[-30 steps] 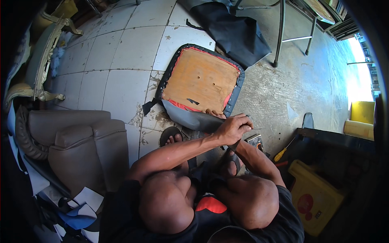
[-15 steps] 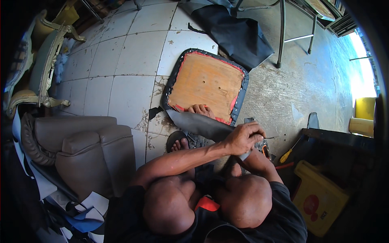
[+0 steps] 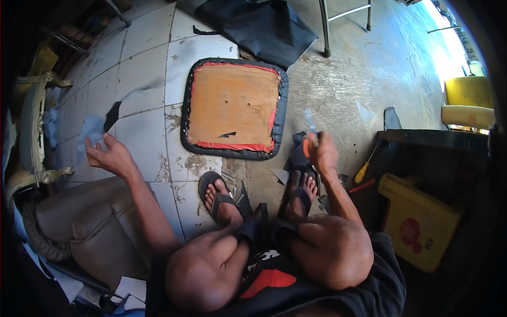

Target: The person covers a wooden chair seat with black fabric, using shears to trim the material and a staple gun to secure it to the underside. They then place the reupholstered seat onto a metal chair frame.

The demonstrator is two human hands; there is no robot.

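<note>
A square seat base (image 3: 232, 105) lies upside down on the floor in front of my feet, bare wood showing, with black cover and red trim stapled around its rim. My left hand (image 3: 108, 156) is flung out far to the left, fingers spread. A blurred grey-blue scrap (image 3: 92, 131) and a dark scrap (image 3: 111, 116) sit just beyond its fingertips, apart from the palm. My right hand (image 3: 323, 152) is raised over my right foot, closed on a small tool with an orange handle (image 3: 309, 129) whose metal tip points up.
A brown padded chair (image 3: 79, 227) stands at my lower left. Black fabric (image 3: 253, 21) and metal stool legs (image 3: 325, 26) lie beyond the seat. A yellow-handled screwdriver (image 3: 364, 170), a yellow container (image 3: 417, 222) and a dark bench edge (image 3: 433, 138) are to my right. Fabric offcuts surround my sandalled feet.
My left hand left the seat's near edge and swung far out to the left, opening. The seat now lies flat and untouched. My right hand lifted with the tool.
</note>
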